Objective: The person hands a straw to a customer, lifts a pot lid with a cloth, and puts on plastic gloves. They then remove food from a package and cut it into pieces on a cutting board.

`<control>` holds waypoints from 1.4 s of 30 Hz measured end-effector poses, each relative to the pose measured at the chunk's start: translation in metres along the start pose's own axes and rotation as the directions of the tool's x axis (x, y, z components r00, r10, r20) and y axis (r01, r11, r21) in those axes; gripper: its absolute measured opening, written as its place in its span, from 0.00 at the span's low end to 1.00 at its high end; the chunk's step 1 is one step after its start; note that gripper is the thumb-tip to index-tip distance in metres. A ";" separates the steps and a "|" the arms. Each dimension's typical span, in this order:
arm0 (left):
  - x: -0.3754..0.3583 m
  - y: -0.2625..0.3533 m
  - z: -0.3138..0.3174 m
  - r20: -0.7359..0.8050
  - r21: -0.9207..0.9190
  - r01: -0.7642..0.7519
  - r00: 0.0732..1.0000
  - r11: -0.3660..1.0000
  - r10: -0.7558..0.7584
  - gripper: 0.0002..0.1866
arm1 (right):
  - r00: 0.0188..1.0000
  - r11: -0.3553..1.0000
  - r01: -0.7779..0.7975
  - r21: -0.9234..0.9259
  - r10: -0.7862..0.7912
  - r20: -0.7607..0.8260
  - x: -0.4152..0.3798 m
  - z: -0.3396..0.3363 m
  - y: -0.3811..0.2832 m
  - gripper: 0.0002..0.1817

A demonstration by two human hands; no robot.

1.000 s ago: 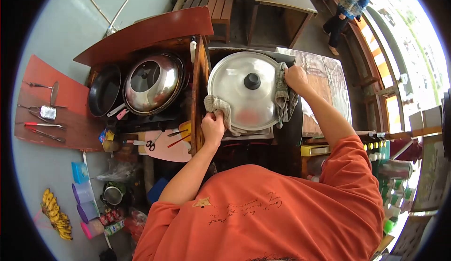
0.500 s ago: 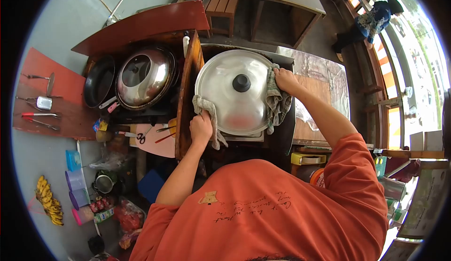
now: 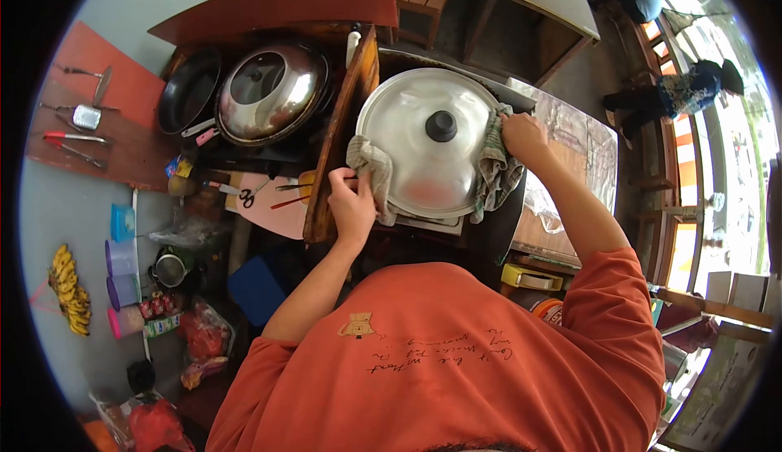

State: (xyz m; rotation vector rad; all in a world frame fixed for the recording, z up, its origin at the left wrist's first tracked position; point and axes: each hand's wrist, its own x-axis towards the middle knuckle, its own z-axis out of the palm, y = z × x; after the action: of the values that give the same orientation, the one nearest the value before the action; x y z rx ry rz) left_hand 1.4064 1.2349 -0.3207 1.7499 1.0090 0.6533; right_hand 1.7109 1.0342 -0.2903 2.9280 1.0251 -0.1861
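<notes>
A wide steamer or pot with a domed silver lid (image 3: 415,142) and black knob (image 3: 441,126) stands in front of me. Over its left side hangs a grey cloth (image 3: 371,163). My left hand (image 3: 353,212) is right beside this cloth, fingers apart, close to the wooden partition (image 3: 340,126); whether a fingertip touches the cloth is hard to see. On the right, a checked green-grey cloth (image 3: 495,167) drapes over the rim. My right hand (image 3: 525,138) has its fingers closed on that cloth at the pot's edge. The pot's handles are hidden.
Left of the partition, a lidded wok (image 3: 273,98) and a black frying pan (image 3: 189,94) sit on a stove. Scissors (image 3: 247,198) lie on a pink board (image 3: 273,216). A wooden-topped table (image 3: 558,175) adjoins the pot's right. A person (image 3: 688,94) is at far right.
My left hand has loosened from the grey cloth and shifted leftward beside it. My right hand stays on the checked cloth. The whole view has shifted with my head.
</notes>
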 end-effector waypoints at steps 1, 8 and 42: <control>-0.003 -0.002 0.002 0.005 0.001 -0.071 0.998 0.998 0.071 0.19 | 0.999 0.999 -0.048 -0.017 0.048 0.018 -0.005 -0.011 -0.006 0.30; -0.021 -0.009 0.001 0.162 -0.151 0.106 0.983 0.983 -0.081 0.14 | 0.998 0.998 0.058 -0.025 -0.058 -0.013 0.009 0.020 0.013 0.30; 0.003 -0.033 0.028 0.095 -0.123 0.215 0.974 0.969 -0.204 0.17 | 0.978 0.864 -0.190 0.466 0.207 0.015 0.026 0.030 0.009 0.40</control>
State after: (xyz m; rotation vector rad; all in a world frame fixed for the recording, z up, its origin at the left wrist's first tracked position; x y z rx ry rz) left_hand 1.4185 1.2301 -0.3620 1.5171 1.0524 0.4982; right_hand 1.7333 1.0413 -0.3233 3.4543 0.7553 -0.4317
